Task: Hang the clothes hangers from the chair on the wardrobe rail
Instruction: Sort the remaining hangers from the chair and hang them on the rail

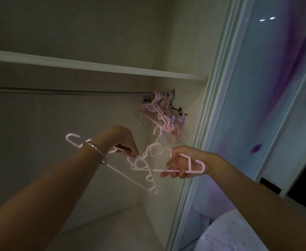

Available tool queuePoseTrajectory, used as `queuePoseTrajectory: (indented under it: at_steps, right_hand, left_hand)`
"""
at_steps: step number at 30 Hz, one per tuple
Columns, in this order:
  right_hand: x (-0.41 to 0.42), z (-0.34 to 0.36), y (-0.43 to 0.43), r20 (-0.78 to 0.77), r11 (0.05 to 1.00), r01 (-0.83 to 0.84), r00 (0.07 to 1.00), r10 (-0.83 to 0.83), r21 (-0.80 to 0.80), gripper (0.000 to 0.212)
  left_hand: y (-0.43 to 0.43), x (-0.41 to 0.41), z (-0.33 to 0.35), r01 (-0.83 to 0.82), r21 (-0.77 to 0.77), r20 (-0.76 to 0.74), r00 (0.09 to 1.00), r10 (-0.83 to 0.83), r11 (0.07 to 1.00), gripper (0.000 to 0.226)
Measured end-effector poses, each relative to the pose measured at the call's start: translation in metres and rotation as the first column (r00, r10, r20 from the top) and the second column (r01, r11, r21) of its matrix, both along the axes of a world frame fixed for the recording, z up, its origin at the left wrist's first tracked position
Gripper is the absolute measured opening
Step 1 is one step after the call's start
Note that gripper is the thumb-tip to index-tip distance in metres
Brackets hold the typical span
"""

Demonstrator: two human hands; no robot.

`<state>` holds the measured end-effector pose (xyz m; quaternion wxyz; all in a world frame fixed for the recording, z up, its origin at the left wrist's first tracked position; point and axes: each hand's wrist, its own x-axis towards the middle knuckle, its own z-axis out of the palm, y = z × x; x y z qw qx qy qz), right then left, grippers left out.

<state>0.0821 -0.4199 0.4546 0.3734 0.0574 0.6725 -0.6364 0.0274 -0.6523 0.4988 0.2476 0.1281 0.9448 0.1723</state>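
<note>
Up inside the wardrobe, the wardrobe rail (58, 91) runs under the shelf (94, 65). Below it the left hand (123, 142), a bracelet (94, 149) at the wrist, pinches a tangle of pink hangers (139, 163), hooks and bars pointing every way. Just beside it the right hand (181, 163) is curled round one pink hanger (194, 165) that meets the tangle, and it looks like that one is being teased free. Above and to the right, a bunch of hung hangers (162, 115), pink with some purple, crowds the rail's right end by the wardrobe's side wall. So a good part of the job looks done, but the handful in both hands is not yet on the rail. The chair is out of view, so I can't say what's left there.
</note>
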Motion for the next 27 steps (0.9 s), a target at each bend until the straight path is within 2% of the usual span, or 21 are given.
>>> queuePoseTrajectory:
  at_steps: [4,6,8,11,16,18,20,27]
  right_hand:
    - [-0.044,-0.008,-0.022,-0.102,0.997,0.017,0.995,-0.009,0.080,0.012]
    - [-0.080,0.004,-0.032,-0.170,0.998,0.027,0.985,-0.018,0.055,0.010]
    - [-0.117,0.018,-0.043,-0.214,0.999,0.054,0.976,-0.051,0.007,0.009]
    - [-0.164,0.042,-0.062,-0.320,0.990,0.141,0.936,-0.143,-0.031,0.014]
    - [-0.231,0.056,-0.084,-0.391,0.968,0.229,0.886,-0.251,-0.103,0.017]
    - [-0.249,0.050,-0.085,-0.393,0.952,0.268,0.867,-0.305,-0.146,0.021]
    - [-0.264,0.040,-0.083,-0.385,0.937,0.305,0.855,-0.347,-0.168,0.023]
    - [-0.270,0.017,-0.065,-0.276,0.953,0.297,0.912,-0.304,-0.067,0.023]
  left_hand:
    - [-0.036,-0.034,-0.012,-0.033,-0.118,0.239,0.969,0.060,0.993,0.028]
    - [-0.055,-0.056,-0.010,-0.126,-0.111,0.302,0.941,0.154,0.986,0.030]
    - [-0.071,-0.078,-0.006,-0.300,0.007,0.358,0.891,0.277,0.954,0.029]
    - [-0.086,-0.110,0.002,-0.482,0.235,0.330,0.857,0.397,0.844,0.030]
    - [-0.081,-0.148,0.014,-0.570,0.566,0.247,0.807,0.537,0.596,0.031]
    - [-0.073,-0.159,0.018,-0.552,0.590,0.159,0.795,0.585,0.590,0.031]
    - [-0.066,-0.169,0.017,-0.551,0.603,0.135,0.783,0.607,0.576,0.031]
    - [-0.049,-0.191,0.016,-0.575,0.723,0.338,0.778,0.530,0.383,0.032]
